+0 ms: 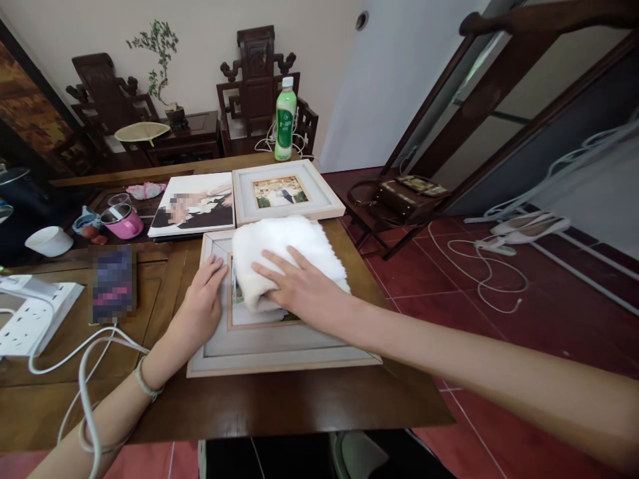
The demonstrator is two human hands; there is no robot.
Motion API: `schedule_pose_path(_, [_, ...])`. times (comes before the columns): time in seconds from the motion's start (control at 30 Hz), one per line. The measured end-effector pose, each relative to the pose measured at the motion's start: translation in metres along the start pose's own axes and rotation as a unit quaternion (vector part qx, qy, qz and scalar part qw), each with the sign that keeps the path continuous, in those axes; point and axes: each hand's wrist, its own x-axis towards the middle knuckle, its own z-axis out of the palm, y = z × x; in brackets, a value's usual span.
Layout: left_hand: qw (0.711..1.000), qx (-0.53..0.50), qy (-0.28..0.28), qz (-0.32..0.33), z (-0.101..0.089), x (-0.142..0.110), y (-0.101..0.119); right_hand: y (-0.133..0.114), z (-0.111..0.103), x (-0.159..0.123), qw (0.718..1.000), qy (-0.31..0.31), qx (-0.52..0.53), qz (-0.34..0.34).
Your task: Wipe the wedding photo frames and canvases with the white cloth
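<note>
A picture frame (299,357) with a pale wooden edge and a wide light-grey border lies flat on the table. Folded on top of it is a thick, fluffy white cloth (279,243) that hides most of the picture. My right hand (299,283) presses on the cloth with its fingers spread over the top, the thumb at the cloth's near fold. On the frame's left border rests my left hand (202,299), fingers stretched out and lying on it, with nothing held.
Behind lie a second framed picture (322,193) and a photo album (194,223). A green bottle (284,126) stands at the back edge. Leftward are a pink mug (122,223), a white cup (48,241), a phone (114,285), a power strip (44,319) and white cables.
</note>
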Motion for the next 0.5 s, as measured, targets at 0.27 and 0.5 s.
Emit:
schedule_pose_path(0.27, [1.0,0.008,-0.003,0.004,-0.001,0.0,0.001,-0.003,0.0,0.02,0.998,-0.049,-0.023,0.042])
schedule_pose_path(0.5, [1.0,0.006,-0.006,-0.011,-0.003,0.0,0.005,0.016,-0.023,-0.002,0.986,-0.118,-0.075,0.092])
